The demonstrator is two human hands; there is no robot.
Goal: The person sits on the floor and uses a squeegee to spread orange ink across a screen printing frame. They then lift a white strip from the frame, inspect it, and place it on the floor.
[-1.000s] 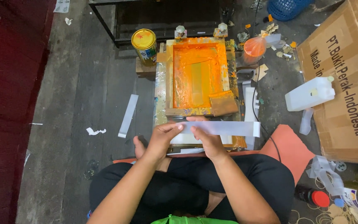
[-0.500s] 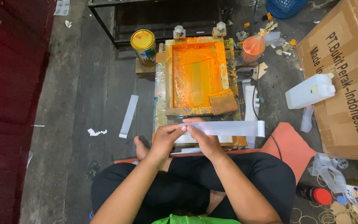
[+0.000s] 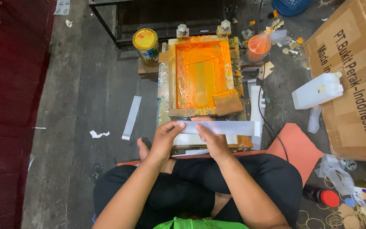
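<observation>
I sit cross-legged on the floor before an orange-stained wooden printing frame (image 3: 172,80). Both hands hold a long white paper strip (image 3: 229,127) level just in front of the frame. My left hand (image 3: 166,138) pinches its left end. Fingers of my right hand (image 3: 210,138) grip it a little further right, and the rest of the strip runs free to the right. A brown squeegee block (image 3: 228,103) lies at the frame's near right corner. More white strips (image 3: 190,140) lie under my hands.
A yellow-lidded tin (image 3: 145,43) stands left of the frame, an orange plastic cup (image 3: 259,44) to its right. A white jerrycan (image 3: 317,90) leans by a large cardboard box (image 3: 356,72). A loose strip (image 3: 131,117) lies on the floor at left. An orange mat (image 3: 299,148) and red-capped bottle (image 3: 323,197) lie at right.
The white strip has slid slightly left through my hands and sits a little closer to the frame. My hands stay on its left end.
</observation>
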